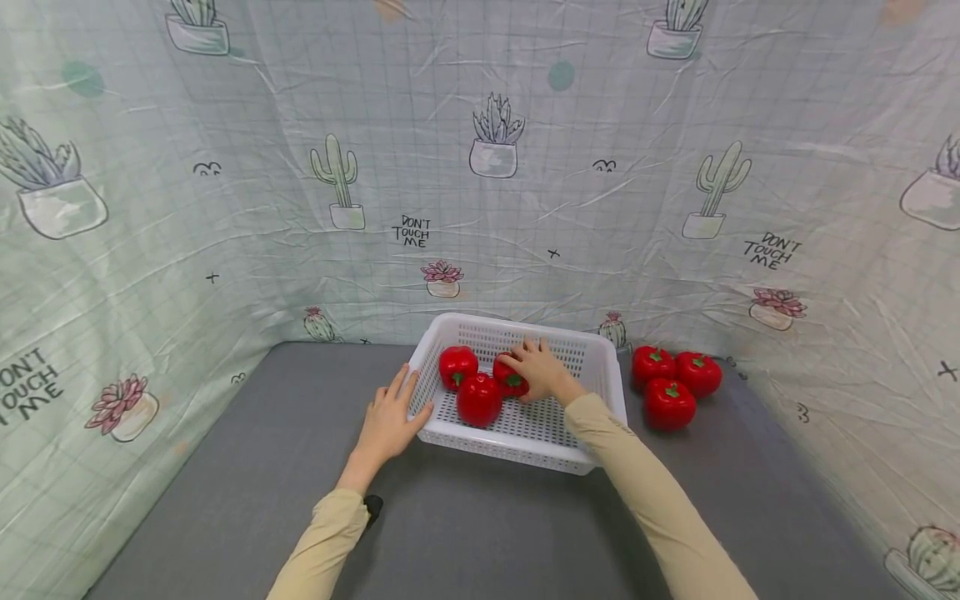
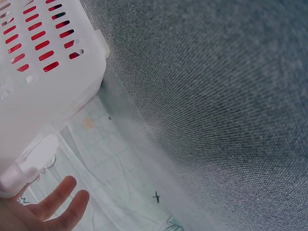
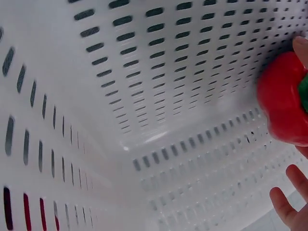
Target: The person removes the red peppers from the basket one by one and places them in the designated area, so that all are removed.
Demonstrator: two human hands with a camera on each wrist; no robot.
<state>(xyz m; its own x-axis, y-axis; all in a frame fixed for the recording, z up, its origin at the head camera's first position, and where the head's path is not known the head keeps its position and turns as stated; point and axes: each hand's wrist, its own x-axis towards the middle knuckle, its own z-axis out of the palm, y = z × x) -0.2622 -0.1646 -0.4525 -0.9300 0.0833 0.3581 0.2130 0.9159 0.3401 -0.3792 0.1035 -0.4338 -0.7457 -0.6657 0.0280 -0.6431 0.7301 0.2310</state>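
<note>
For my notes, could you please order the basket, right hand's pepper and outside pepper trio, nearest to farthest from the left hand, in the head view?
1. Basket, touching left hand.
2. Pepper under right hand, inside.
3. Pepper trio, beyond basket's right side.

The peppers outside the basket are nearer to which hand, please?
Right: the right hand is in the basket, left of those peppers; the left hand touches the basket's opposite end.
</note>
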